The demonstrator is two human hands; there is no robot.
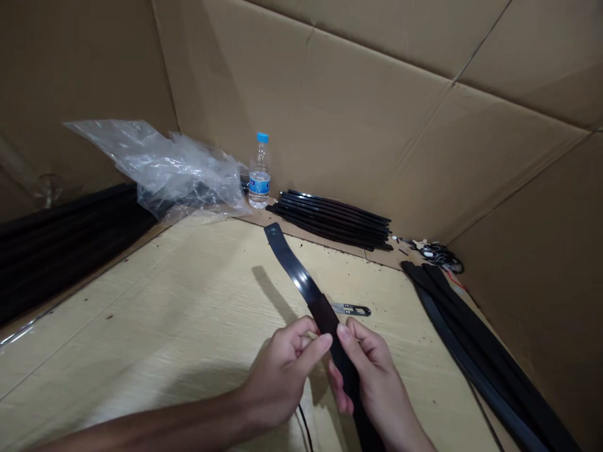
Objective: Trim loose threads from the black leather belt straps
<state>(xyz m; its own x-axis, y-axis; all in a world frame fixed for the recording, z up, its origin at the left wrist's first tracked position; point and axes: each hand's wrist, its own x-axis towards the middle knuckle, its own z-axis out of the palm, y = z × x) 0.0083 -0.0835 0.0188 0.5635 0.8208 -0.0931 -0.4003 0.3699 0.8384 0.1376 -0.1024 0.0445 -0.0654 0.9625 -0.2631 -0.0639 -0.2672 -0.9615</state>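
Note:
Both hands grip a long dark fabric sleeve from which a glossy, curved black strip sticks out, with a small hole near its far tip. My left hand pinches the sleeve's left edge close to its open end, thumb on top. On the other side my right hand wraps round the sleeve, thumb on its upper face and fingers beneath. The sleeve's near part runs out of the picture at the bottom. Just beyond my right hand lies a pair of thread snips, partly behind the sleeve.
Cardboard walls surround the pale wooden tabletop. At the back stand a water bottle, a crumpled plastic bag and a pile of black strips. Dark sleeves lie along the left and right, near tangled cord.

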